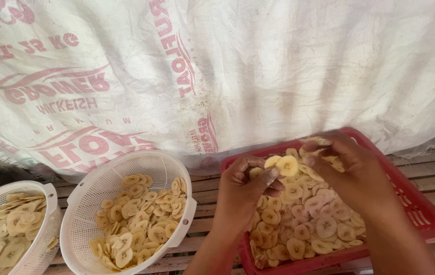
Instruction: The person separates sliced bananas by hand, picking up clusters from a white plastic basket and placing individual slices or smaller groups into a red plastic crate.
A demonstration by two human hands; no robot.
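My left hand [245,191] hovers over the left side of a red plastic crate [421,203] and pinches a couple of pale yellow banana slices [282,164] between thumb and fingers. My right hand [352,170] is above the crate's middle, fingers curled, its fingertips touching the same slices from the right. The crate holds a heap of banana slices [309,224].
A white perforated round basket [105,183] with banana slices stands left of the crate. A second white basket [44,239] with slices sits at the far left edge. All rest on wooden slats [431,168]. A white woven sack sheet with red print [217,71] hangs behind.
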